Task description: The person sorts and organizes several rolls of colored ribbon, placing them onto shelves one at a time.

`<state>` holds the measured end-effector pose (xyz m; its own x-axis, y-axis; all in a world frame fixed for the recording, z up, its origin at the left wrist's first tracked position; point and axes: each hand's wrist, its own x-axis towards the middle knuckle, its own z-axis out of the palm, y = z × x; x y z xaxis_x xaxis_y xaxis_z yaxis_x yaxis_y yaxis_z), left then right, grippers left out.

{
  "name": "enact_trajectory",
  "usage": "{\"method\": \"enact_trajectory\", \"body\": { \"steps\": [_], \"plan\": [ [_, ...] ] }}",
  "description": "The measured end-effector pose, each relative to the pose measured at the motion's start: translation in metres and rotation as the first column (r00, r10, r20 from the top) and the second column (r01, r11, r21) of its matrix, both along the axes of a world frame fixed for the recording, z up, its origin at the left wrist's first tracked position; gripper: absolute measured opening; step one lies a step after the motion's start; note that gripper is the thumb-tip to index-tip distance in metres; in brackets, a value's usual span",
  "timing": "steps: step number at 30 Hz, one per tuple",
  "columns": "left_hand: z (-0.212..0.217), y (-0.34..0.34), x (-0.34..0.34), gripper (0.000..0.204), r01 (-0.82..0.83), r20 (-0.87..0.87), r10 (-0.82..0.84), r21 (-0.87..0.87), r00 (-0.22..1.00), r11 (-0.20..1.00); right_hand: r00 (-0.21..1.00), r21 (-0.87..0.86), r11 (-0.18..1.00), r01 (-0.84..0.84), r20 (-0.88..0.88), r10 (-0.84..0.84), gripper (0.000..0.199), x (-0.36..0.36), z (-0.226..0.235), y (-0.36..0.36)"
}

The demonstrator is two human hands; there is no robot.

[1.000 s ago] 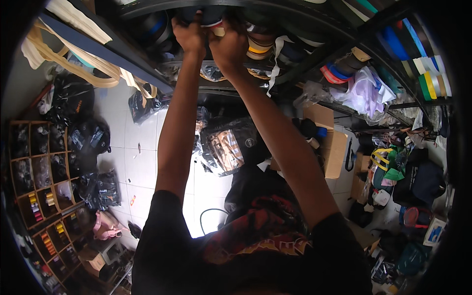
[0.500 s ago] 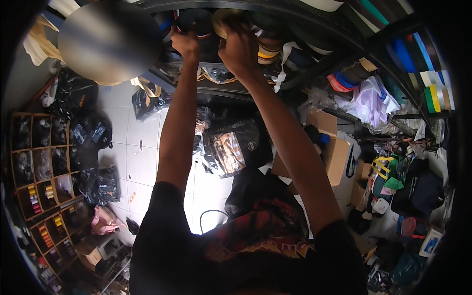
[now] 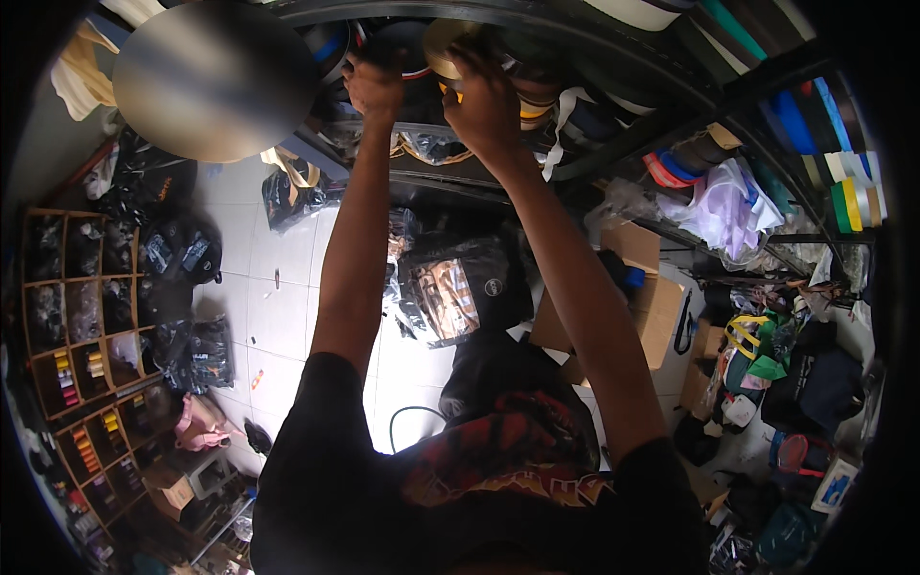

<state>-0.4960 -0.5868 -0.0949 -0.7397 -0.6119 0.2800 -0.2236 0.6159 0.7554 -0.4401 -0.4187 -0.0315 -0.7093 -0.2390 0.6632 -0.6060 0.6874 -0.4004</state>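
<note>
Both my arms reach up to a dark shelf holding rolls of strap or ribbon. My left hand is curled closed at the left side of a black roll with a red-and-white edge; its fingertips are partly hidden. Beside it, my right hand grips a tan-gold roll, its fingers over the right side. Yellow and brown rolls sit just right of that hand, and a loose white strap hangs beyond them. A blue-and-black roll lies to the left.
Dark metal shelf bars cross the upper right. A blurred round object covers the upper left. Bagged goods and an open cardboard box stand below. Wooden pigeonholes with thread spools line the left.
The black roll has shifted slightly right, and my left index finger has folded from pointing up. My right hand has moved a little right and down, uncovering more of the tan-gold roll.
</note>
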Motion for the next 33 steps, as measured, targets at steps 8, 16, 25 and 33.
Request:
{"method": "enact_trajectory", "body": {
  "steps": [8,16,25,33],
  "plan": [
    [0.02,0.034,0.079,0.04,0.158,-0.373,-0.137,0.028,0.918,0.987,0.988,-0.29,0.957,-0.009,0.146,0.053,0.03,0.065,-0.002,0.018],
    [-0.045,0.092,0.161,0.024,0.353,-0.206,-0.325,0.117,0.923,0.928,0.722,-0.235,0.959,0.162,0.69,0.048,0.016,0.198,-0.115,0.109],
    [-0.012,0.071,0.124,0.038,0.512,-0.329,-0.529,-0.147,0.782,0.847,0.354,-0.046,0.995,0.09,0.935,0.011,0.019,0.28,-0.144,0.19],
    [-0.123,0.226,0.269,0.02,0.584,-0.123,-0.795,0.746,0.593,0.321,-0.004,0.102,0.991,-0.09,0.995,-0.103,0.032,0.279,-0.228,0.235]
  ]
}}
